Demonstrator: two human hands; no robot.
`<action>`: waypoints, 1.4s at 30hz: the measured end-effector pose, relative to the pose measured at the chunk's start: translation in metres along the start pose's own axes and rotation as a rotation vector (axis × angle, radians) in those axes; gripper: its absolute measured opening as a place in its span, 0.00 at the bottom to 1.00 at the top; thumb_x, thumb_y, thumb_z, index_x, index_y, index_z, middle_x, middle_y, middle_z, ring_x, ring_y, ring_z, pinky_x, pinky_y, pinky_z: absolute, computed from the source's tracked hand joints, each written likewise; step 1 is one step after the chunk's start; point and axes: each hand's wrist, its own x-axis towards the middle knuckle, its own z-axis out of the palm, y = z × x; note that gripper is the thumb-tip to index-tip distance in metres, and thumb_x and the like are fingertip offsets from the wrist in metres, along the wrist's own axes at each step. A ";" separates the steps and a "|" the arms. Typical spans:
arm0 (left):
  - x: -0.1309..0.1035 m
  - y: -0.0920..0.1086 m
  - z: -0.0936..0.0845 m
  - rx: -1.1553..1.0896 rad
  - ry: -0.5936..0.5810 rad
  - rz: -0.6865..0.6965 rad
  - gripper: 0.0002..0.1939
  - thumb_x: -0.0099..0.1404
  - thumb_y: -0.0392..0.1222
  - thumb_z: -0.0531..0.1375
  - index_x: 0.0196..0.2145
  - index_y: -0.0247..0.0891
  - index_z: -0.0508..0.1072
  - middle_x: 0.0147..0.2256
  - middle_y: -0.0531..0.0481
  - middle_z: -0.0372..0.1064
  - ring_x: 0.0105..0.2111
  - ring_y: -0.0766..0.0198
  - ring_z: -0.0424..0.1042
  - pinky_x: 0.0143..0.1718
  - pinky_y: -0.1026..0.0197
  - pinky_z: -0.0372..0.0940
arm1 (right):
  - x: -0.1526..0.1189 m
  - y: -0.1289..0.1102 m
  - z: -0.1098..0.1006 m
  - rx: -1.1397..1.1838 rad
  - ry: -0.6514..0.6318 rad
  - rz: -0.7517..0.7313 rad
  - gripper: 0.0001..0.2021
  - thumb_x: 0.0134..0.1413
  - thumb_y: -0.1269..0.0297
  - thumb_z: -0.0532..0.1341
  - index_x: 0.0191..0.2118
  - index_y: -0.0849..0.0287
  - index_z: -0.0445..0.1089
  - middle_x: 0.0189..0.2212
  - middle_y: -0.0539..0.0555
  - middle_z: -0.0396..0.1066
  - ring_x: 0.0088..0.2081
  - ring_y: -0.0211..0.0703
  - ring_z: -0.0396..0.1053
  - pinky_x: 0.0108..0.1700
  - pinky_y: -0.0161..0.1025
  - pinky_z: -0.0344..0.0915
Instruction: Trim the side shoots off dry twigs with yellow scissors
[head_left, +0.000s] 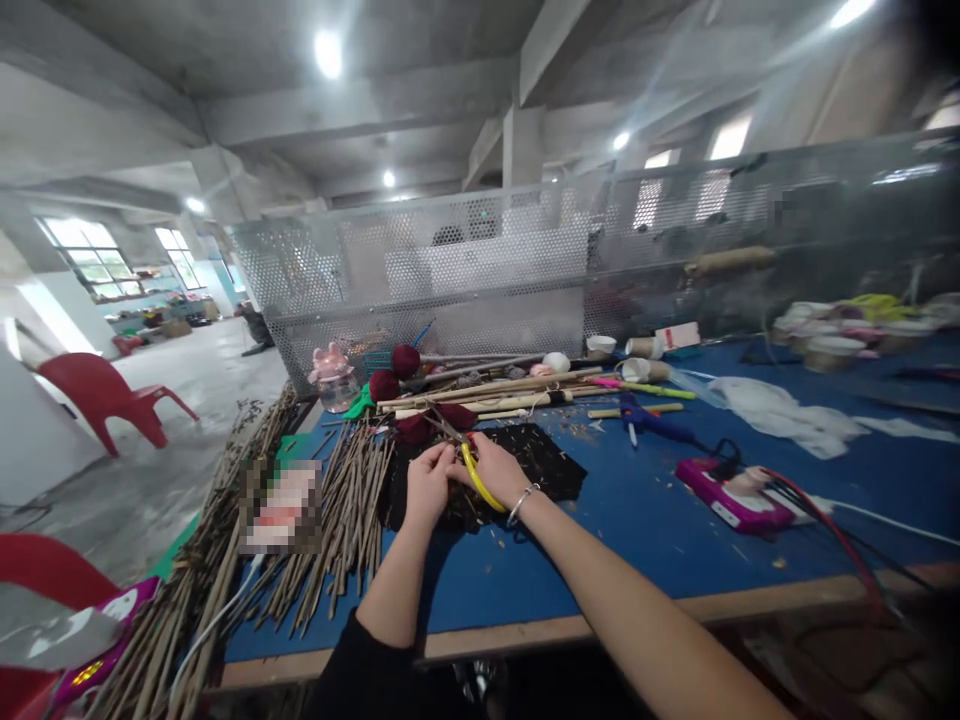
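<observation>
My right hand (pixel 496 472) is closed around a pair of scissors (pixel 480 478) with yellow handles, their blades pointing up and to the left. Close beside it, my left hand (pixel 430 482) has its fingers pinched together, almost touching the right fingers. What the left fingertips hold, if anything, is too small to make out. Both hands are over a black cloth (pixel 551 462) strewn with small plant scraps. Just beyond the blades lies a dark red piece (pixel 416 428). Left of my left hand, a spread of thin brown sticks (pixel 341 510) lies on the blue table (pixel 517 590).
A blue glue gun (pixel 656 425) and a purple power strip (pixel 731 497) with cables lie to the right. Dark red balls (pixel 406 360), longer sticks and paper cups (pixel 641 371) line the back, before a perforated metal screen (pixel 510 270). A bundle of branches (pixel 202 560) covers the left edge.
</observation>
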 end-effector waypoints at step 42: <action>-0.002 -0.015 -0.010 0.093 -0.038 0.024 0.16 0.54 0.50 0.57 0.26 0.31 0.73 0.21 0.52 0.66 0.16 0.72 0.59 0.16 0.69 0.56 | -0.017 0.009 0.013 -0.157 0.008 0.063 0.27 0.44 0.38 0.53 0.40 0.58 0.60 0.37 0.57 0.71 0.39 0.49 0.69 0.34 0.37 0.58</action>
